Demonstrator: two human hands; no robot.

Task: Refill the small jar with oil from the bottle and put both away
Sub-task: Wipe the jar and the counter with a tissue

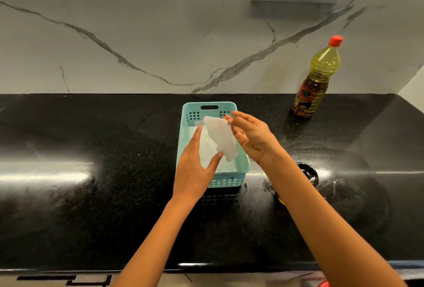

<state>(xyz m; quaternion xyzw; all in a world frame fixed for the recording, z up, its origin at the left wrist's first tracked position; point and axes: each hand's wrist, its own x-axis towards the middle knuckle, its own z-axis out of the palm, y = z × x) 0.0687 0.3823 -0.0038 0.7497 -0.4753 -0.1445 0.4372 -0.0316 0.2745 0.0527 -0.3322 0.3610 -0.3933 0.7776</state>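
Over the basket — right hand holds tissue | left hand flat

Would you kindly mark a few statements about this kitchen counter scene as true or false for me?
The clear plastic oil bottle with the red cap stands upright on the black stone counter. True.
Its cap is off. False: it is on.
The teal plastic basket holds the bottle. False: the bottle stands apart from it, at the rear right.
The right hand holds a white paper tissue over the basket. True.
The left hand grips the bottle. False: its straight fingers reach into the basket.
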